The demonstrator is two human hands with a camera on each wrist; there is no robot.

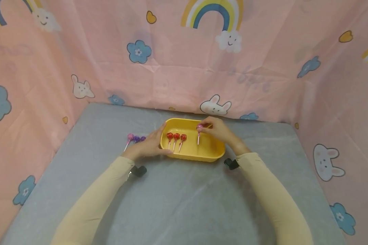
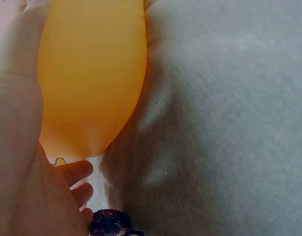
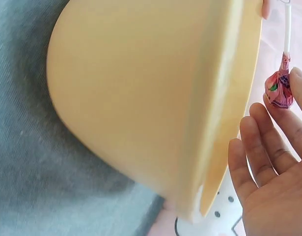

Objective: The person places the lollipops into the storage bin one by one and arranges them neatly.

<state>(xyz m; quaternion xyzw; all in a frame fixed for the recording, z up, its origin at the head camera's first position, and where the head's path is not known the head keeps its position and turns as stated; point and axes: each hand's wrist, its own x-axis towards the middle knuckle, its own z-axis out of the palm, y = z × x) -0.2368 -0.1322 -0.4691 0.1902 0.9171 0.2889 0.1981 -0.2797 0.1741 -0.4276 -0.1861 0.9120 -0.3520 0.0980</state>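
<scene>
A yellow plastic tub (image 1: pixel 190 156) is on the grey surface. My left hand (image 1: pixel 150 144) holds the tub's left end, its thumb along the near rim and fingers round the far side. My right hand (image 1: pixel 219 131) pinches a pink-wrapped lollipop (image 3: pixel 279 88) by its head, between thumb and forefinger; its other fingers are spread. This lollipop's white stick hangs downward over the tub's right half. Three red lollipops (image 1: pixel 176 136) lie side by side in the left half of the tub.
Left of the tub, beside my left hand, lie a pink lollipop (image 1: pixel 130 136) and purple lollipops (image 1: pixel 136 139), partly hidden by that hand. A pink patterned cloth (image 1: pixel 171 81) hangs behind the grey-covered table (image 1: pixel 190 204) and along its sides.
</scene>
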